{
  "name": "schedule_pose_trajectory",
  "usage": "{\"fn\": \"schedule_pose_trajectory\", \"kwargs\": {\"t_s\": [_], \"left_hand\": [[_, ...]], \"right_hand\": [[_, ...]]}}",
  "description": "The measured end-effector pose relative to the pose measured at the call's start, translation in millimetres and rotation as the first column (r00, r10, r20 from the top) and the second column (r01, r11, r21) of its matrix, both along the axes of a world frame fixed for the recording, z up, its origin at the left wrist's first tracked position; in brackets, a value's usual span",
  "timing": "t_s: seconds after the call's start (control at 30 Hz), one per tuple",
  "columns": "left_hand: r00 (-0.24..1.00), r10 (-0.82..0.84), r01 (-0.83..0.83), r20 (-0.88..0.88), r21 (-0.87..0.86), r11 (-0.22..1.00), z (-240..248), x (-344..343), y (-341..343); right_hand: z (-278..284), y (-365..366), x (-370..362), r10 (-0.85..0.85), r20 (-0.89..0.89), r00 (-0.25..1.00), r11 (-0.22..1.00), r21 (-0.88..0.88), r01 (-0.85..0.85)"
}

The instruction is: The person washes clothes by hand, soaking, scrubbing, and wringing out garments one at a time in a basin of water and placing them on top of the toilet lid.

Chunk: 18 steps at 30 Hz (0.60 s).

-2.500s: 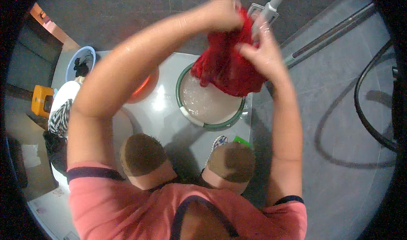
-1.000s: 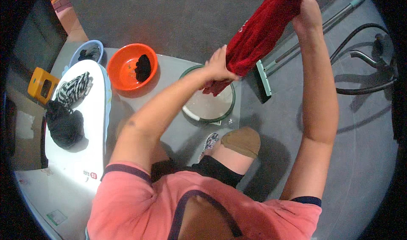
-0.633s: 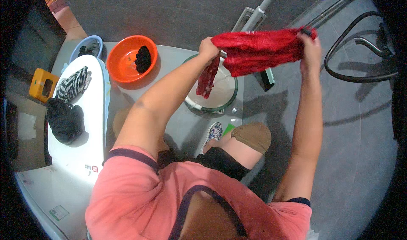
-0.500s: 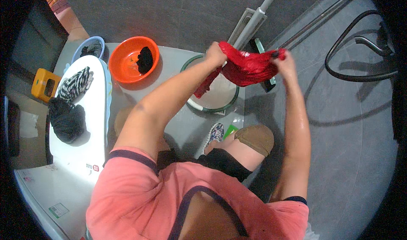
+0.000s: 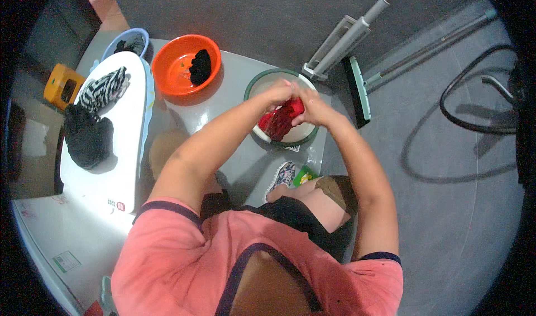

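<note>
The red cloth (image 5: 283, 121) looks wrinkled, the orange basin (image 5: 169, 77) smooth, glossy plastic, the grey wall (image 5: 240, 22) matt, perhaps tile.

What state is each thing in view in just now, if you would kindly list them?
Left hand, closed on the red cloth.
Right hand, likewise closed on it.
Red cloth, bunched up.
Green-rimmed basin, open, partly hidden by the hands.
Orange basin, open, black cloth inside.
Blue basin, dark cloth inside.
Striped cloth, crumpled on a white board.
Black bundle, heaped there too.
Broom, handle slanting.
Hose, curved.

a cloth (image 5: 200, 68) lies in the bowl (image 5: 174, 63) left of the basin (image 5: 279, 72), the broom (image 5: 359, 95) right of it.
</note>
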<state>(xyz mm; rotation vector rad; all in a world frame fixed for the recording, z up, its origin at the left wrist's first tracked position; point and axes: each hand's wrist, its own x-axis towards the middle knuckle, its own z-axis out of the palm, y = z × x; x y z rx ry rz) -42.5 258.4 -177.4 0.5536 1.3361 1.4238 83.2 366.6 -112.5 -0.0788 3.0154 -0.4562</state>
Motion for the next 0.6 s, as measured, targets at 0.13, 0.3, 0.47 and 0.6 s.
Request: {"fn": "schedule_pose_trajectory", "kwargs": {"t_s": [0.13, 0.3, 0.47, 0.6], "left_hand": [[0.985, 0.133, -0.132, 0.108, -0.009, 0.991, -27, 5, -17], [0.520, 0.286, -0.066, 0.805, -0.295, 0.953, -43, 22, -48], [0.291, 0.103, -0.334, 0.951, 0.000, 0.943, -44, 39, -31], [0.232, 0.171, -0.660, 0.958, 0.026, 0.751, -68, 47, -3]], "right_hand": [[-16, -13, 1, 0.063, -0.146, 0.987, 0.992, -0.102, -0.079], [9, -14, 9, -0.031, -0.143, 0.989, 0.993, 0.105, 0.046], [32, -60, 12, 0.455, -0.222, 0.862, 0.877, 0.277, -0.392], [26, -74, 11, 0.043, -0.289, 0.957, 0.982, 0.190, 0.013]]}}
